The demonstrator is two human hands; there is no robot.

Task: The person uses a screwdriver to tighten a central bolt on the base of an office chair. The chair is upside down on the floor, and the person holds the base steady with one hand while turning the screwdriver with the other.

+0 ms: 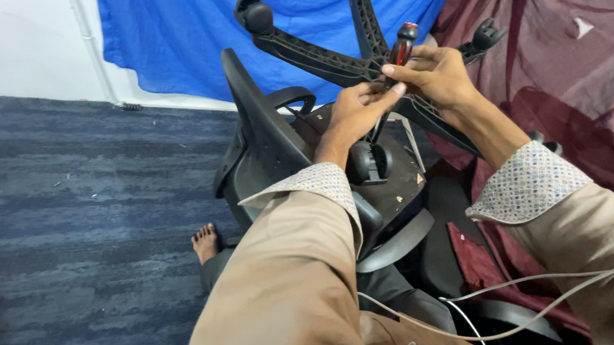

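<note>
Gripping a screwdriver (402,46) by its red-and-black handle, the right hand (439,76) is closed around it — shaft angled down toward the hub of an upturned office chair (273,142). The left hand (356,113) sits just beside, fingers pinched on the shaft near the right hand's fingertips. The star base (309,53) points up, casters (255,13) in the air — blue cloth (175,33) behind, maroon cloth (590,86) to the right, grey carpet (59,224) below.

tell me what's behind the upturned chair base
Behind the chair base hangs a blue cloth, with a maroon cloth to its right. The wall behind them is covered.
</note>
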